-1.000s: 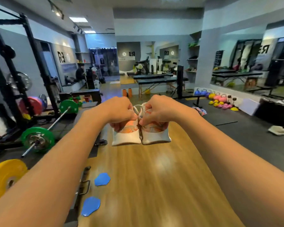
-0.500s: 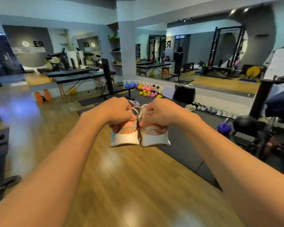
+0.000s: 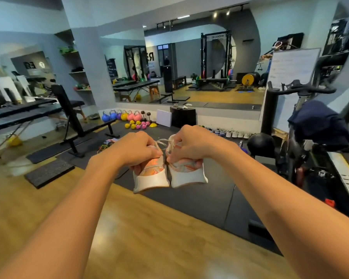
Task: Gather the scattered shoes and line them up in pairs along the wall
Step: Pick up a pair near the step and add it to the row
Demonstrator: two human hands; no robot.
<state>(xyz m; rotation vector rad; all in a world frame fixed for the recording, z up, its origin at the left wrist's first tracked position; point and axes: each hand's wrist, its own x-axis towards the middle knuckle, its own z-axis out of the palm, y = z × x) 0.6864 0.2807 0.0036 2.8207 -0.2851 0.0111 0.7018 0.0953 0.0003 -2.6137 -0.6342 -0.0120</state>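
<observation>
Both hands are holding shoes up in the air, out in front of the person. The left hand (image 3: pixel 133 150) is closing its fingers around the top of the left shoe (image 3: pixel 150 176). The right hand (image 3: pixel 191 146) is gripping the top of the right shoe (image 3: pixel 187 174) the same way. The two shoes are hanging side by side with their heels touching. They are soft and white, with orange and pink swirls on the sides and smooth, rounded white heels. Thin white laces (image 3: pixel 161 141) are looping up between the two hands.

Under the shoes, the shiny wooden floor (image 3: pixel 149 238) is meeting a flat black rubber mat (image 3: pixel 206 198) with a dull, bumpy look. Far ahead, a row of small pale shoes (image 3: pixel 230 133) is sitting on the mat along the bottom of the wall, under a big mirror (image 3: pixel 189 63). Near that row a dark box (image 3: pixel 182 116) is standing, with a flat white board (image 3: pixel 164 118) leaning beside it. Round kettlebells (image 3: pixel 121 115) in blue, purple, yellow and pink are lined up to the left. A long black padded bench (image 3: pixel 22 113) is standing on the left side. A big round black ball (image 3: pixel 260 144) is sitting on the right, next to a bike (image 3: pixel 302 121) with dark cloth draped on it.
</observation>
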